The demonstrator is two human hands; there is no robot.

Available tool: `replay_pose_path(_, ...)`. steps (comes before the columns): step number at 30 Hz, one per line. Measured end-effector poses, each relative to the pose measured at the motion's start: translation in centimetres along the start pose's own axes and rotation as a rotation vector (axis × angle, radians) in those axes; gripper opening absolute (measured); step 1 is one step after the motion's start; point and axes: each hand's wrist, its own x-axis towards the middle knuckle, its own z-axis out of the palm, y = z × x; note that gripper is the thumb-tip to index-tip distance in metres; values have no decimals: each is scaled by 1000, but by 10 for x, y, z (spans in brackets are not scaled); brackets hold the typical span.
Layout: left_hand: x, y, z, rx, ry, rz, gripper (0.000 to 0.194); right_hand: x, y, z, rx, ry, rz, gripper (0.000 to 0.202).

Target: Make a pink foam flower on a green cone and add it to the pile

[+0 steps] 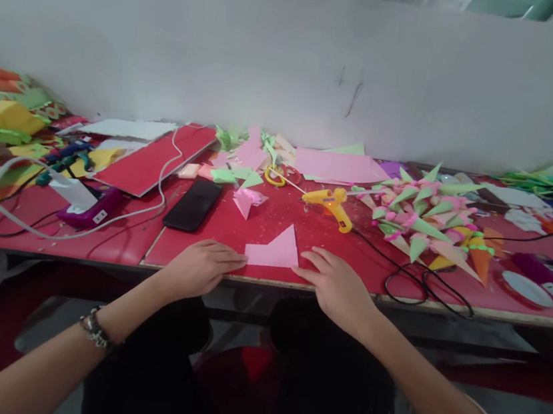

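A folded piece of pink paper (271, 252), with a peak rising at its right, lies near the table's front edge. The fingers of my left hand (203, 265) are pressed together at its left edge and hold it there; the thumb is hidden. On the other side, my right hand (335, 285) has its fingers stretched and apart, the tips touching or very near the paper's lower right corner. Behind the paper are a small folded pink paper piece (247, 201) and a yellow hot glue gun (332, 206). A black phone (193, 205) lies beyond my left hand.
A spiky green and pink paper-cone bunch (421, 215) sits right of the glue gun, above a looped black cord (427, 294). Pink sheets (339, 166) and scissors (276, 175) lie behind. Purple power strips (91, 208) with cables flank the red table (231, 245); a pale partition (273, 65) rises behind.
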Motion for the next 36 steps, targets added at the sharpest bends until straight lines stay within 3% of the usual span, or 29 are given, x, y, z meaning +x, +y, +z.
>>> replay_pose_path(7,1,1,0,-5,18,3,47,1,7,-7,24,34,100,33)
replay_pose_path(10,2,2,0,9,29,11,45,12,3,-7,183,123,137,38)
replay_pose_path(12,4,4,-1,6,37,9,43,25,-6,-5,298,145,74,43)
replay_pose_path(17,10,7,-1,-29,74,-21,38,58,-23,-4,273,-59,66,50)
replay_pose_path(22,28,6,-7,-112,218,-81,24,69,-16,-14,268,-71,26,30)
replay_pose_path(25,48,7,-16,-157,380,-110,26,67,-10,-23,252,3,35,26)
replay_pose_path(27,62,9,-22,-133,445,-135,29,67,-8,-28,236,125,74,23)
replay_pose_path(31,82,15,-23,-4,441,-203,35,70,-3,-27,289,421,81,20)
replay_pose_path(36,90,16,-14,52,459,-318,33,73,4,-16,510,524,-4,26)
